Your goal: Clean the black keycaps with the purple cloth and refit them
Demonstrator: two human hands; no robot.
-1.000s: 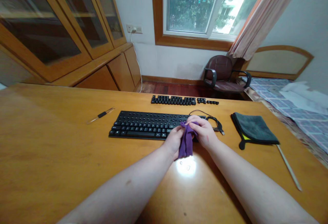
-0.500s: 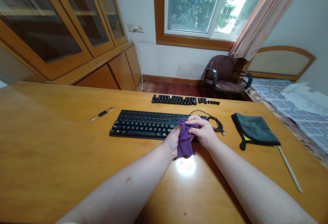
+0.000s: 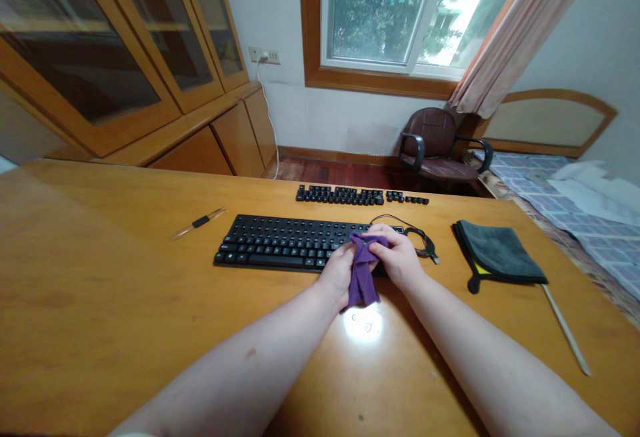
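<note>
A bunched purple cloth (image 3: 363,280) is held between both hands, above the near right part of a black keyboard (image 3: 280,240). My left hand (image 3: 338,277) is closed around the cloth's left side. From the right, my right hand (image 3: 397,257) pinches the upper part of it, thumb on top. Whether anything small is wrapped inside the folds cannot be seen. Many key positions on the keyboard show bare stems, while the lower left rows carry keycaps. My hands cover the keyboard's right end. Rows of loose black keycaps (image 3: 340,196) stand behind it near the far table edge.
A coiled black cable (image 3: 424,244) lies right of my right hand. Farther right are a folded dark grey cloth (image 3: 500,250) and a thin pale stick (image 3: 567,330). A slim clear tool with a black middle (image 3: 201,221) lies left on the wooden table (image 3: 125,304).
The purple cloth has shifted slightly in its folds between my fingers. My right thumb has moved a little on it. Everything else stays in place.
</note>
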